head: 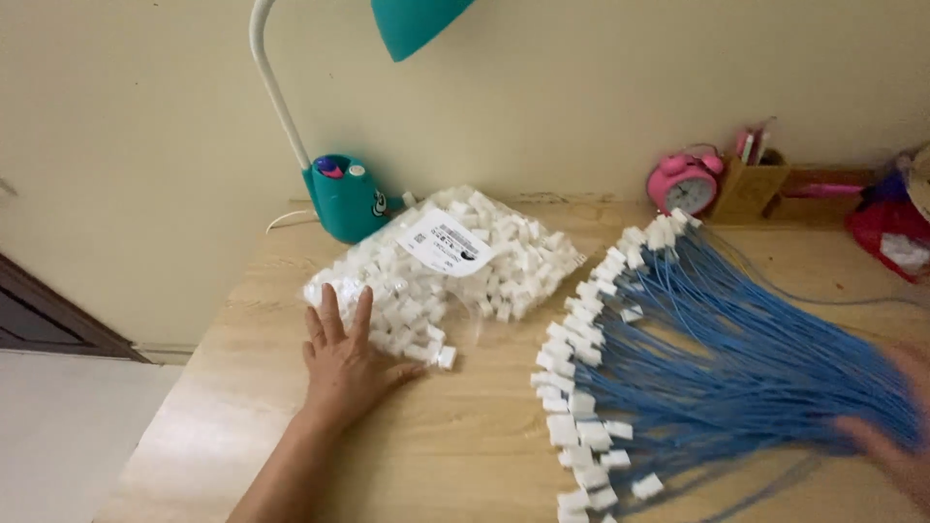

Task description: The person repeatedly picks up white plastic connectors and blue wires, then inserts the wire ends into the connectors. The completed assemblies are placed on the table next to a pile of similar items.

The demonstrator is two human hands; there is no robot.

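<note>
My left hand (341, 360) lies flat on the wooden table, fingers spread, its fingertips touching the near edge of a clear plastic bag (455, 266) full of small white plastic connectors. A white label is stuck on top of the bag. To the right, a big fan of blue wires (746, 358) with white connectors on their ends (581, 387) spreads across the table. My right hand (896, 426) is blurred at the right edge, resting on the gathered end of the wire bundle; its grip is unclear.
A teal desk lamp (344, 194) stands behind the bag against the wall. A pink alarm clock (684, 182), a cardboard pen holder (751, 184) and a red object (891, 237) sit at the back right. The table's left edge (184, 378) drops to the floor.
</note>
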